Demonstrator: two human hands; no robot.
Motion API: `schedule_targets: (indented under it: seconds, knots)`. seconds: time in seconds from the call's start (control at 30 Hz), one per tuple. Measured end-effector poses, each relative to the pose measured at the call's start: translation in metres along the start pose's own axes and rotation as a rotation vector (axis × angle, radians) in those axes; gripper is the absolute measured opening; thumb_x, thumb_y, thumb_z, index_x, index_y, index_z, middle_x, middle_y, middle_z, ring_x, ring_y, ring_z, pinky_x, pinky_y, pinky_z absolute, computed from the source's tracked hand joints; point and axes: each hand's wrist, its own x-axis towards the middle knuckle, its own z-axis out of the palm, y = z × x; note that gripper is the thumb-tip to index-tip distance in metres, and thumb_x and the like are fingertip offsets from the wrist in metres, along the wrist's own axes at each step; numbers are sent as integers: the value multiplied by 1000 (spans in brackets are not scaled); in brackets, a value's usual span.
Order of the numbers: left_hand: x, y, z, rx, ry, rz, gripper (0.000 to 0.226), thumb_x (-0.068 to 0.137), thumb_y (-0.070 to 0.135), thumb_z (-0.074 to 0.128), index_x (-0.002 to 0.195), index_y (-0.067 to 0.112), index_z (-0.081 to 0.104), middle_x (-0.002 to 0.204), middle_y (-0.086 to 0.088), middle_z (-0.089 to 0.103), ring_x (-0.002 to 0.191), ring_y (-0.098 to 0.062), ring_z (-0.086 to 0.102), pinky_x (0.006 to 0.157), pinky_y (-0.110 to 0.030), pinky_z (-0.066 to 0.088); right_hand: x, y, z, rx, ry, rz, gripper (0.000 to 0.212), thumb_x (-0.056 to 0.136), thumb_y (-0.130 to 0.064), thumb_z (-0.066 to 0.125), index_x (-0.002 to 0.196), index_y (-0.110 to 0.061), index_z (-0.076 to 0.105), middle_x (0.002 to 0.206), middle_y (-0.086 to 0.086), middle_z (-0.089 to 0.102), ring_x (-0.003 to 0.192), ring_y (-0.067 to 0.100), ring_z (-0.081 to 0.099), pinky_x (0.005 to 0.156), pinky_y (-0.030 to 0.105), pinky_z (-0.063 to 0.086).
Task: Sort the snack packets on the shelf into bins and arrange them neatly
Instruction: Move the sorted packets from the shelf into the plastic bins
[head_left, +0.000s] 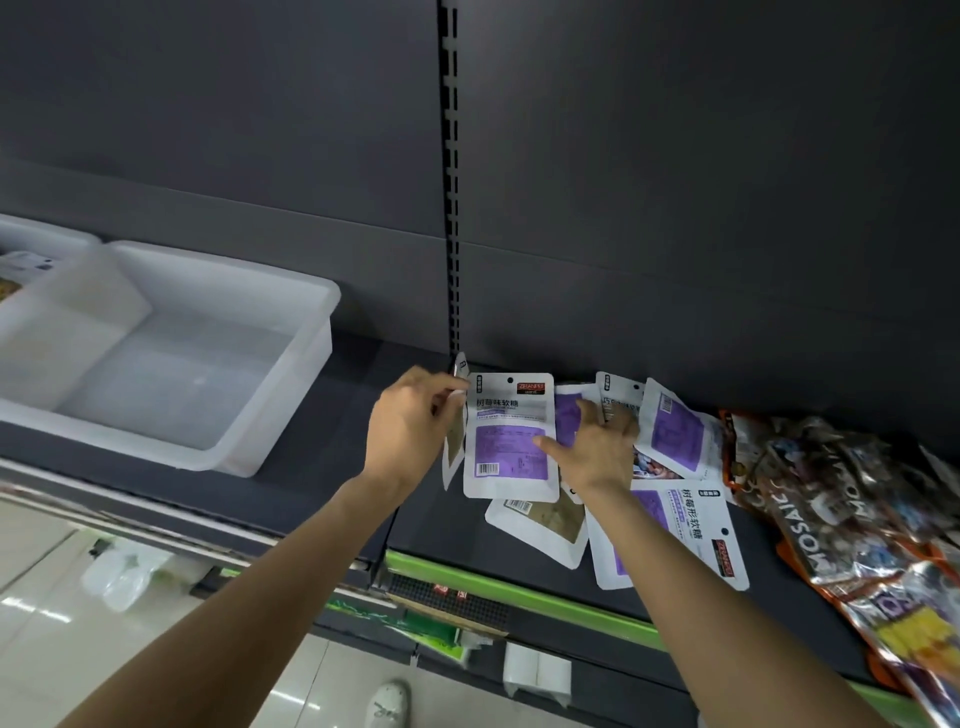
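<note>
Several white snack packets with purple panels lie spread on the dark shelf (332, 462). My left hand (410, 431) pinches a thin white packet (456, 426) held on edge, just left of a flat purple-panel packet (511, 441). My right hand (597, 447) lies over the pile with fingers spread, the thumb touching that flat packet and the fingers on a packet behind (621, 402). More white packets (680, 431) (696, 535) (545, 525) lie around it. An empty white bin (218, 447) stands to the left on the shelf.
A second white bin (47, 236) with a few packets sits at the far left. Orange and silver "MOSAIC" bags (841, 519) are heaped at the right. The dark back panel and a slotted upright (451, 208) rise behind. The shelf's green front edge (519, 587) and the floor lie below.
</note>
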Motion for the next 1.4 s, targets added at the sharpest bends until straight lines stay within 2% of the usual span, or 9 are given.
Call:
schedule_targets:
  seconds: [0.1,0.23,0.37,0.5,0.6,0.83,0.97,1.17,1.4]
  knots:
    - [2,2,-3,-57,33,-60,12,89,13,64,95,18,74,91,-1,65,77,-12,63,78,-31,54,0,-4,-4,14,-43,29,79,78,-61,63,139,-18,35,136,21,42,128,36,38,98,42,40]
    - [0,1,-8,-95,16,-119,12,89,11,65,94,18,74,89,3,66,76,-2,60,74,-17,50,-6,-15,-13,282,-33,-26,71,81,-34,72,139,-17,34,125,19,48,107,32,58,82,38,50]
    - [-4,-3,-11,-135,22,-161,13,88,11,66,95,17,74,86,7,64,75,3,59,66,-3,44,-14,-21,-19,524,-13,-4,76,82,-15,72,143,-14,26,117,14,61,98,30,63,82,36,51]
    - [-11,-8,-17,-179,25,-211,12,88,11,66,95,17,73,80,14,61,72,6,59,61,0,42,-18,-25,-19,693,-30,68,52,81,-16,74,125,-7,48,114,9,67,104,28,63,82,31,48]
    - [-13,-8,-19,-203,3,-232,14,86,9,67,97,17,72,82,11,62,73,6,59,61,-2,43,-23,-31,-20,634,-11,9,28,83,-17,71,107,-6,62,109,6,69,101,26,63,80,29,48]
    - [-5,-4,-39,-183,18,-229,14,84,3,68,93,13,71,79,2,66,70,-4,62,66,-11,51,-23,-46,-48,278,74,-219,28,92,-29,59,116,-14,61,115,7,66,101,28,62,81,37,53]
    - [-4,4,-54,-132,42,-202,12,86,3,65,91,12,70,73,8,61,63,0,58,60,-4,44,-31,-59,-64,234,99,-295,27,92,-26,59,115,-12,59,111,9,67,101,32,61,80,38,50]
    - [-10,-9,-73,-57,89,-216,12,88,8,64,91,18,69,76,10,61,71,-9,60,68,-27,53,-45,-75,-58,38,79,-461,20,92,-14,55,111,-13,59,108,9,59,94,33,61,70,36,46]
    - [-10,-12,-82,-49,56,-211,12,89,8,62,94,16,69,82,5,63,72,-9,60,60,-15,46,-47,-86,-49,46,29,-371,29,91,-10,56,119,-19,57,106,13,67,99,34,62,78,37,48]
